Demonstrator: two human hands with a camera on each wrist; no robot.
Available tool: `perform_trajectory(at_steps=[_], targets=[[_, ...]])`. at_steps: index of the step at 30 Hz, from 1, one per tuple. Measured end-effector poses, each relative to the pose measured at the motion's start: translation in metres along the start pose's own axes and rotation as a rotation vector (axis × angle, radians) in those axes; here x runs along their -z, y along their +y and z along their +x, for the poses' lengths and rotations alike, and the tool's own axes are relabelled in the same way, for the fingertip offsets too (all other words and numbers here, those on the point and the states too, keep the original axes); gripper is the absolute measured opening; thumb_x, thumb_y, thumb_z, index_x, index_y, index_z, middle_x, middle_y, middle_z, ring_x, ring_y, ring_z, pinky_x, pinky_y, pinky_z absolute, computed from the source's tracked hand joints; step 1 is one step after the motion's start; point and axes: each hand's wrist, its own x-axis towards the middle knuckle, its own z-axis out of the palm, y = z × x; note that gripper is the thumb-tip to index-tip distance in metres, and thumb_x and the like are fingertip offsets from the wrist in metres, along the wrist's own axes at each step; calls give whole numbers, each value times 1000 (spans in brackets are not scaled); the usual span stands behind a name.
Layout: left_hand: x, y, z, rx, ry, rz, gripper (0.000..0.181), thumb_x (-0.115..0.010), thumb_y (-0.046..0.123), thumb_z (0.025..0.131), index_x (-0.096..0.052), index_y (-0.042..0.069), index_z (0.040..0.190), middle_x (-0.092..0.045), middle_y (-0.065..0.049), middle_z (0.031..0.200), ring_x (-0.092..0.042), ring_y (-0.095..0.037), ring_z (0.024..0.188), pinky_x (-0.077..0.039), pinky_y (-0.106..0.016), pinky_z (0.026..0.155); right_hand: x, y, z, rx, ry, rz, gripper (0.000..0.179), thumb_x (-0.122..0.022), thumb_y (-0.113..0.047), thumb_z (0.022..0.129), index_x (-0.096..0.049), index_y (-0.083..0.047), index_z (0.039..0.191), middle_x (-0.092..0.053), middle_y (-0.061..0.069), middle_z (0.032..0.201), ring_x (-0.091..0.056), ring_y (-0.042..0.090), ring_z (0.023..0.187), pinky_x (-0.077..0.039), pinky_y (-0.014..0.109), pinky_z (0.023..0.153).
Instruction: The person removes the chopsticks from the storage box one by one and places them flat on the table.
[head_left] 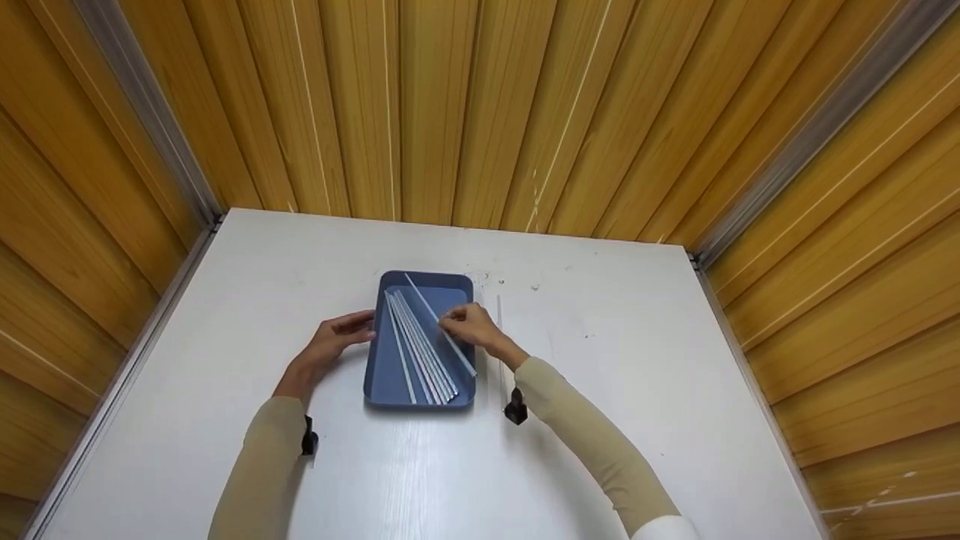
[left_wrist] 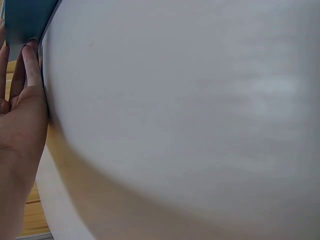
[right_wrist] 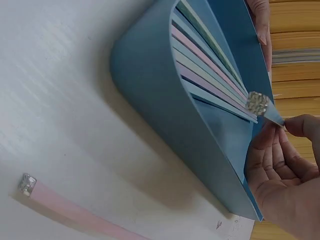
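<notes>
A blue rectangular tray (head_left: 390, 382) lies lengthwise away from me, with several thin pastel sticks (head_left: 420, 349) fanned out inside. Above the tray's right half, my right hand (head_left: 472, 328) pinches one more long stick (head_left: 420, 295) between thumb and fingertips, slanted across the tray. In the right wrist view, that stick's near end (right_wrist: 257, 103) is square and covered in silver glitter. My left hand (head_left: 334, 341) touches the tray's left wall with extended fingers, seen also in the left wrist view. A pink stick (right_wrist: 75, 210) lies on the table right of the tray.
The white table (head_left: 637, 420) carries small marks (head_left: 535, 287) beyond the tray. Wood-patterned walls (head_left: 435, 112) stand behind and at both sides, with metal posts (head_left: 802, 142) in the corners.
</notes>
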Motion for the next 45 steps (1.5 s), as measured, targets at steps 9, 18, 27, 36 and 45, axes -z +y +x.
perform_trajectory(at_steps=[9,18,27,36,45], targets=[[1,0,2,-4,3,-6,61,-79,14,90,-56,4,145,-55,-17,151,-56,-18,135,-49,-12,100,11,6,-10,-47,-27,146,29,-62,-15,99,-73,8,113,-73,5,92,-56,3,71,-48,16,63],[-1,0,1,-3,3,35,61,-77,14,92,-54,4,147,-53,-18,152,-48,-31,145,-47,-14,104,26,12,-21,-80,-3,323,34,-59,-11,102,-64,18,120,-70,-1,87,-61,2,74,-52,14,65],[1,-1,2,18,-6,21,60,-78,17,92,-56,7,147,-55,-15,152,-57,-11,131,-50,-15,100,46,29,-32,-60,117,420,35,-56,-9,104,-61,20,122,-67,-4,79,-61,5,71,-52,16,62],[3,-1,1,18,-5,16,64,-79,17,91,-53,5,148,-53,-16,153,-54,-18,137,-51,-15,99,59,51,-44,-67,255,398,28,-62,-10,102,-69,13,117,-75,13,92,-67,9,77,-56,17,65],[1,0,-2,7,-4,13,64,-78,17,92,-52,5,149,-52,-17,154,-50,-25,141,-48,-15,103,71,60,-56,-140,291,298,29,-64,-13,101,-70,10,117,-76,13,96,-68,11,82,-58,23,70]])
